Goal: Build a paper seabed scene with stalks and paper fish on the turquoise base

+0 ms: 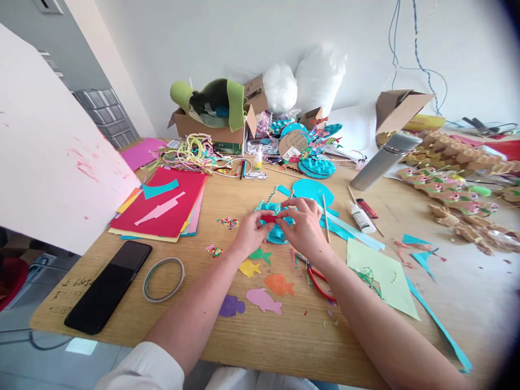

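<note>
A small red piece (268, 219) is pinched between the fingertips of my left hand (254, 234) and my right hand (301, 225), which meet over a blue paper craft (277, 235). Most of that craft is hidden behind the fingers. Just below my hands lie paper fish: green (260, 255), yellow (249, 268), orange (279, 284), pink (264, 300) and purple (232, 306). Small piles of colourful bits (228, 222) sit left of my left hand. Red-handled scissors (320, 283) rest partly under my right forearm.
Coloured paper sheets (162, 208), a black phone (109, 286) and a tape roll (163, 279) are on the left. A grey flask (384, 161), glue bottle (361, 216) and green sheet (384, 276) are on the right. Boxes and craft supplies line the wall.
</note>
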A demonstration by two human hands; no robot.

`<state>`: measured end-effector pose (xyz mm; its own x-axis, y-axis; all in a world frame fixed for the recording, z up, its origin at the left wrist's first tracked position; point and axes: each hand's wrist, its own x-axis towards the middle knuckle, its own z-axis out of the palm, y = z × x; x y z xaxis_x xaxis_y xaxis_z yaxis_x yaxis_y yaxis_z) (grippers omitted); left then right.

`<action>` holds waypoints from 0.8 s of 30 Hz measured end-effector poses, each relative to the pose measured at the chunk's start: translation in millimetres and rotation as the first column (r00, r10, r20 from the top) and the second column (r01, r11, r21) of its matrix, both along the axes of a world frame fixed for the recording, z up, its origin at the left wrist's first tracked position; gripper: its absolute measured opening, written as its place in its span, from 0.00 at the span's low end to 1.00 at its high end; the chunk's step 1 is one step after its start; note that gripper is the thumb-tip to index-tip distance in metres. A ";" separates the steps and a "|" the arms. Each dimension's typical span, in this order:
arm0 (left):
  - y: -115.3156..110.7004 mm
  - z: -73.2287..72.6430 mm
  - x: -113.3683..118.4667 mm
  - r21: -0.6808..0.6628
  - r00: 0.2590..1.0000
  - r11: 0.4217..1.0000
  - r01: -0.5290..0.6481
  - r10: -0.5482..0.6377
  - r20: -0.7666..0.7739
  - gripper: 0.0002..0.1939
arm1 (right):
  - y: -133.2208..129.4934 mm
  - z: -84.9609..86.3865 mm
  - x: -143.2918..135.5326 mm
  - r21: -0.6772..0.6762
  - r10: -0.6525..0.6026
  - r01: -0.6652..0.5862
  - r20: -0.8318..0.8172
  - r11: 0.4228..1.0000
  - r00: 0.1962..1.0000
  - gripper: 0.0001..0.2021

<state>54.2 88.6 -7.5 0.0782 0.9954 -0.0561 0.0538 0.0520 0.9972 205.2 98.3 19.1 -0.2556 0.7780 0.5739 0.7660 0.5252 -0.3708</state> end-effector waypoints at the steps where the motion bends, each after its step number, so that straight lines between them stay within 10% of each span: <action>1: 0.2 -0.2 0.0 0.001 1.000 1.000 -0.001 0.001 0.004 0.14 | 0.3 -0.3 0.1 -0.001 -0.001 0.001 0.002 1.000 1.000 0.06; 24: 0.2 0.3 1.7 0.017 1.000 1.000 -0.024 0.024 0.000 0.07 | 0.0 1.0 1.1 0.046 0.008 -0.009 0.030 0.999 1.000 0.06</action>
